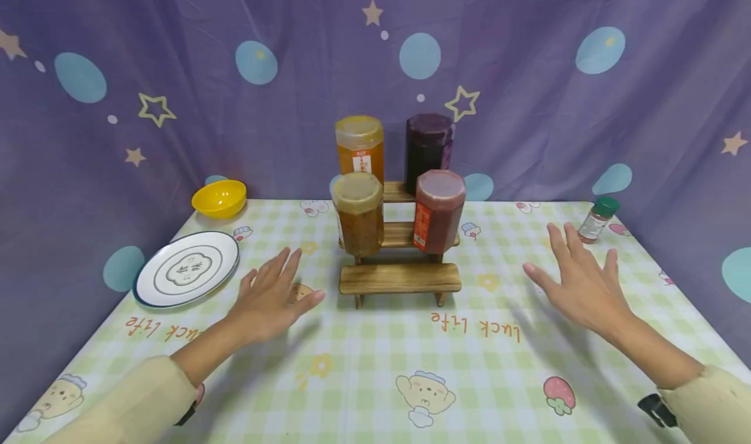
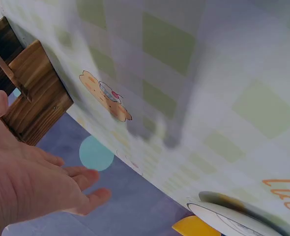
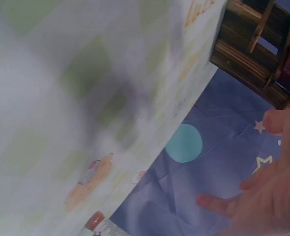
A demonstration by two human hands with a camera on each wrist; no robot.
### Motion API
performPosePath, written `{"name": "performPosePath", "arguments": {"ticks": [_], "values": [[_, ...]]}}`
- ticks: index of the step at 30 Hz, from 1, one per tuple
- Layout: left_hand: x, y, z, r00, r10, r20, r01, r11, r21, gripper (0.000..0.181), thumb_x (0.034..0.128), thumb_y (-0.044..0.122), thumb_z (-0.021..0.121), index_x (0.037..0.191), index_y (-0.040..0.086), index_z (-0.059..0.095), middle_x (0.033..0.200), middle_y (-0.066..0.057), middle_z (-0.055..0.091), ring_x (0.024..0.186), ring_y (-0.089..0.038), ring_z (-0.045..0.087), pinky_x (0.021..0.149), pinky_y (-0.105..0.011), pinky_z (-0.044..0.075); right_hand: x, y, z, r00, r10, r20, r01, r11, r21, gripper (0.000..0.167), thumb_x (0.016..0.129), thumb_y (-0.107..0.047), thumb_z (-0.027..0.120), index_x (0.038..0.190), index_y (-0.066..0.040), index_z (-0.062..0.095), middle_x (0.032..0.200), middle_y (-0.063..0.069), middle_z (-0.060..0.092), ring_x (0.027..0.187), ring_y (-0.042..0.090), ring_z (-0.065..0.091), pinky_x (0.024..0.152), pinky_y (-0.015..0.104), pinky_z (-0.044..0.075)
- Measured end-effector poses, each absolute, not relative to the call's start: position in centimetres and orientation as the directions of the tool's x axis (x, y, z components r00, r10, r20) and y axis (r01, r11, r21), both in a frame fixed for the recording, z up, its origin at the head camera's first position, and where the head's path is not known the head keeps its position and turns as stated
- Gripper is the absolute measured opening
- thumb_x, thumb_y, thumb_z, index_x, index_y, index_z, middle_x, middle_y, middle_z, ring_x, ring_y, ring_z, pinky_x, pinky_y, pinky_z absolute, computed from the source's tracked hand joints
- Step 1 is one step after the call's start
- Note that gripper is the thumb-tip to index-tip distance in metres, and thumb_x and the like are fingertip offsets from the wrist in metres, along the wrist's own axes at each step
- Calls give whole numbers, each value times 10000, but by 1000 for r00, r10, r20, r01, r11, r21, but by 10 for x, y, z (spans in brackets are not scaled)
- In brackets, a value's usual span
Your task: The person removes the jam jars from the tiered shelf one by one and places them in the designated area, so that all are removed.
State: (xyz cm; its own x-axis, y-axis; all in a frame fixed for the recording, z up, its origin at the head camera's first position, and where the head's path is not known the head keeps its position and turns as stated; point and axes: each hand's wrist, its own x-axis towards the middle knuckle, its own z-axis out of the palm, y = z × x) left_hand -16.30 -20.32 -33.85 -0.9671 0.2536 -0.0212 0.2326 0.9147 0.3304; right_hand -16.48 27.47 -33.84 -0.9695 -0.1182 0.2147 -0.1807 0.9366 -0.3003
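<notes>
My left hand (image 1: 266, 300) hovers over the table left of a stepped wooden rack (image 1: 401, 279), fingers spread and holding nothing. To the rack's right, my right hand (image 1: 583, 287) is also raised with its fingers apart. On the middle step stand a jar of brownish jam (image 1: 359, 219) and a jar of dark pink jam (image 1: 439, 212). Behind them, on the top step, are a jar of orange-yellow jam (image 1: 360, 144) and a jar of dark purple jam (image 1: 429, 150). The front step bears nothing. A small green-capped shaker bottle (image 1: 596, 222) stands beyond my right hand.
A white plate (image 1: 158, 278) with a dark rim lies at the left edge of the checked tablecloth (image 1: 375, 379). Behind it, a yellow bowl (image 1: 220, 199) sits at the back left corner. A purple curtain (image 1: 328, 53) hangs behind and beside the table.
</notes>
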Motion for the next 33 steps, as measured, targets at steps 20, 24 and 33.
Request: {"name": "performPosePath", "arguments": {"ticks": [20, 24, 33], "values": [[-168, -186, -348, -979, 193, 69, 192, 740, 645, 877, 843, 563, 669, 1477, 63, 328, 1454, -203, 418, 1297, -373, 429, 1031, -574, 424, -180, 256, -321, -905, -115, 409, -308, 841, -445, 778, 928, -434, 613, 1491, -15, 276, 1457, 292, 326, 1314, 505, 293, 1003, 731, 241], [-168, -181, -350, -980, 199, 27, 157, 676, 720, 858, 833, 513, 709, 1459, 60, 337, 1453, -197, 420, 1209, -351, 524, 961, -483, 514, -184, 252, -317, -903, -123, 412, -331, 810, -485, 780, 914, -410, 643, 1496, -40, 280, 1470, 280, 319, 1325, 502, 284, 1019, 718, 249], [-168, -171, -350, -983, 181, -17, 89, 561, 823, 762, 854, 335, 745, 1420, -6, 367, 1380, -229, 485, 1178, -364, 541, 960, -431, 525, -189, 245, -310, -921, -126, 369, -339, 726, -598, 729, 915, -371, 661, 1486, -70, 323, 1450, 252, 351, 1321, 446, 315, 1022, 676, 307]]}}
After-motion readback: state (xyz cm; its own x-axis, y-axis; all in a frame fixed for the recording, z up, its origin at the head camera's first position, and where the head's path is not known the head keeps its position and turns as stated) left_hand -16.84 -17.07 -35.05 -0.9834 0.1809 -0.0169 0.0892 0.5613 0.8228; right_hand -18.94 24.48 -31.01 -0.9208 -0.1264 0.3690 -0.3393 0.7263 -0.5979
